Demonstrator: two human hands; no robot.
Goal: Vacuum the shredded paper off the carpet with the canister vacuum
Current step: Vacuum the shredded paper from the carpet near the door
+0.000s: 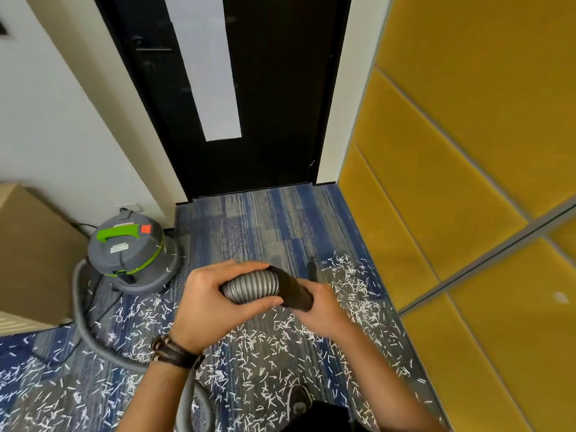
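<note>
- Left hand (215, 302), leather strap at wrist: fingers wrapped round ribbed grey hose (252, 286).
- Right hand (322, 310): fingers closed under smooth black cuff (293, 289) at hose end.
- Shredded paper (258, 347): thin white strips, dense over blue-grey striped carpet (265, 222), around shoe (299, 397).
- Canister vacuum (131, 251): round, grey, green handle, far left by wall; brown box (31, 254) beside it.
- Black door (268, 88) ahead; yellow panels (467, 151) right.
</note>
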